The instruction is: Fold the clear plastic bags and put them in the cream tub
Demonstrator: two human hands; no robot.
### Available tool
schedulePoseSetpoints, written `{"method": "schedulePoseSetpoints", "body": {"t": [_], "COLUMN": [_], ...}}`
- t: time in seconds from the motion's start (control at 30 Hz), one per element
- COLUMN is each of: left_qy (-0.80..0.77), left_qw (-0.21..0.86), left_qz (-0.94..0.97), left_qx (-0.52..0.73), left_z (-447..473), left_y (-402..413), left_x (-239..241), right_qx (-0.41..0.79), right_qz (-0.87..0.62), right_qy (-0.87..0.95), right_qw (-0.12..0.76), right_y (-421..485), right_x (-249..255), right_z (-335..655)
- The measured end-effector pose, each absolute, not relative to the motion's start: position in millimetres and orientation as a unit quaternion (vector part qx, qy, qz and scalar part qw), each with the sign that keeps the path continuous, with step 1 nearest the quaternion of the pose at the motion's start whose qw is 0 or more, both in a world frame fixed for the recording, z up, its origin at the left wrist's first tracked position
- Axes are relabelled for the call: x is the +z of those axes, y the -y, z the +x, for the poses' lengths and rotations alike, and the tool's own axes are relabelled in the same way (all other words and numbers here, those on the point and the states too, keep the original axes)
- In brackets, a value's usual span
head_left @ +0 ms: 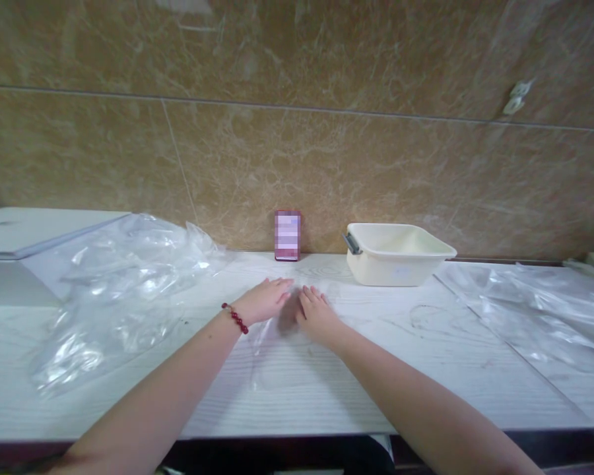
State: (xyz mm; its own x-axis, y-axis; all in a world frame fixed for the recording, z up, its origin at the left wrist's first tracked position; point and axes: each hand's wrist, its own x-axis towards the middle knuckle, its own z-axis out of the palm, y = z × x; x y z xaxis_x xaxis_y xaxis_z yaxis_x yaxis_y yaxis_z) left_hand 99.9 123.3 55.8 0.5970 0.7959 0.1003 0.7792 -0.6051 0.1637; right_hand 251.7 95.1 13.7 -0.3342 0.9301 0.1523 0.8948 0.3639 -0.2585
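Observation:
A clear plastic bag (272,359) lies flat on the white wood-grain table (228,402) between my forearms. My left hand (267,299), with a red bead bracelet (236,319) at the wrist, rests at the bag's far part, its fingers stretched out to the right. Close beside it, my right hand (318,315) lies palm down with its fingers extended forward. Both hands seem to press on the bag or the table; neither grips anything. The bag's far edge is partly hidden under them and hard to make out.
A phone (288,236) leans upright against the brown tiled wall (297,165). Right of it stands a cream plastic bin (396,267) with a grey handle. Crumpled clear plastic (123,303) lies left, by a white box (39,237). More clear plastic sheeting (539,310) covers the right side.

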Motion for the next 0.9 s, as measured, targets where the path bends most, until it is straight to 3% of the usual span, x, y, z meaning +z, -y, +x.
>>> {"method": "schedulePoseSetpoints", "body": {"t": [0.13, 0.43, 0.57, 0.77, 0.9], "left_qy": [-0.486, -0.665, -0.685, -0.615, -0.601], "left_qw": [0.07, 0.075, 0.065, 0.135, 0.174], "left_qz": [0.871, 0.743, 0.725, 0.774, 0.78], "left_qx": [0.025, -0.03, -0.037, -0.064, -0.009], "left_z": [77, 32, 30, 32, 32], "left_y": [-128, -129, -127, -125, -125], "left_x": [30, 47, 50, 55, 56], "right_qx": [0.084, 0.11, 0.11, 0.12, 0.124], "right_qz": [-0.537, -0.49, -0.48, -0.479, -0.48], "right_qy": [0.831, 0.863, 0.869, 0.868, 0.868], "right_qw": [0.118, 0.057, 0.048, 0.047, 0.043], "right_y": [-92, -78, -80, -81, -82], "right_x": [14, 20, 17, 16, 17], "right_z": [256, 253, 254, 255, 255]}}
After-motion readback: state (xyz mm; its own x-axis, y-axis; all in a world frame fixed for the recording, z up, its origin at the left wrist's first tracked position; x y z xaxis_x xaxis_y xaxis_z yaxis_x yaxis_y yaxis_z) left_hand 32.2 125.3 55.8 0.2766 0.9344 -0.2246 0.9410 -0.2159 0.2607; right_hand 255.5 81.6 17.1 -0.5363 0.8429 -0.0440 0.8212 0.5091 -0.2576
